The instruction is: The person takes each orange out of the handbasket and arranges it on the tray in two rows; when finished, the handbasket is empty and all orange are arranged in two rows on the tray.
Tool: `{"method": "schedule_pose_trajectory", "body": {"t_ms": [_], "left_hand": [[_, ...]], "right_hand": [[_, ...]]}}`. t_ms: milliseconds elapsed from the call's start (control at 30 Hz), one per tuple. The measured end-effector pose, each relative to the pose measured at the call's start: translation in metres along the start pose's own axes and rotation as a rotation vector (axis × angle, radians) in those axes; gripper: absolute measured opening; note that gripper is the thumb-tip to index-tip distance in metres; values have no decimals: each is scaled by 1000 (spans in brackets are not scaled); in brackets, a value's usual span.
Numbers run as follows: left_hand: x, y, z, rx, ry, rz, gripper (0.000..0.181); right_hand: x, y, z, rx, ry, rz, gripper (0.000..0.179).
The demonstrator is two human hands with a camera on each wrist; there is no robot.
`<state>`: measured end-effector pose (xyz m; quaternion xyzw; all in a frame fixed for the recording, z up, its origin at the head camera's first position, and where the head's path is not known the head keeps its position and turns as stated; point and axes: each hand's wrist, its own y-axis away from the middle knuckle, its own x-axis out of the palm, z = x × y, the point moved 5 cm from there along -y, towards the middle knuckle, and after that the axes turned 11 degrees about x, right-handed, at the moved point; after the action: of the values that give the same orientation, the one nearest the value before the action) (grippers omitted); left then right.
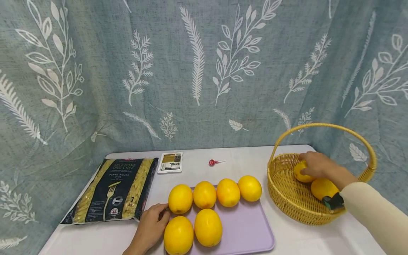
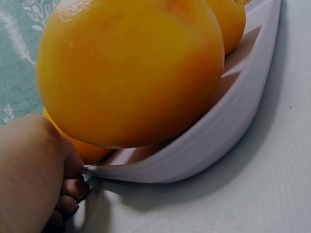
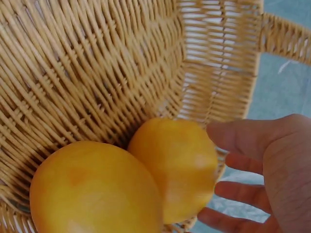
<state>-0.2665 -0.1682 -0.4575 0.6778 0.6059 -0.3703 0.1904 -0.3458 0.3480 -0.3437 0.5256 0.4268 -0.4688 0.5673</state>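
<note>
My left hand (image 1: 152, 224) pinches the left rim of a lilac tray (image 1: 245, 226); in the left wrist view the curled fingers (image 2: 74, 188) sit under that rim. Several yellow-orange oranges (image 1: 208, 227) lie on the tray, four-sided with rounded corners, in a back row and a front pair. Inside a woven wicker basket (image 1: 283, 191) at the right, my right hand (image 1: 318, 164) reaches over an orange (image 3: 177, 165). Its thumb and fairly straight, spread fingers are right at that orange's side. A second orange (image 3: 95, 189) rests against the first in the basket.
A bag of penne pasta (image 1: 111, 191) lies left of the tray. Behind stand a small flat packet (image 1: 170, 162) and a red-wrapped lollipop (image 1: 212, 162) on the white table. The basket's tall arched handle (image 1: 322, 124) rises over my right arm. A patterned curtain hangs behind.
</note>
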Motion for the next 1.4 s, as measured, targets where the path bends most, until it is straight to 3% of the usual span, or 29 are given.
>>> {"method": "schedule_pose_trajectory", "body": {"t_ms": [133, 500, 1000, 1400], "left_hand": [[0, 0, 1, -2, -6, 3, 30], [1, 0, 1, 9, -7, -7, 29], [0, 0, 2, -4, -8, 6, 30], [0, -1, 1, 3, -7, 3, 30]], "right_hand": [[7, -4, -6, 38, -23, 75, 64], [25, -15, -14, 123, -96, 115, 75], [40, -21, -13, 114, -83, 48, 91], [39, -18, -12, 93, -102, 28, 81]]}}
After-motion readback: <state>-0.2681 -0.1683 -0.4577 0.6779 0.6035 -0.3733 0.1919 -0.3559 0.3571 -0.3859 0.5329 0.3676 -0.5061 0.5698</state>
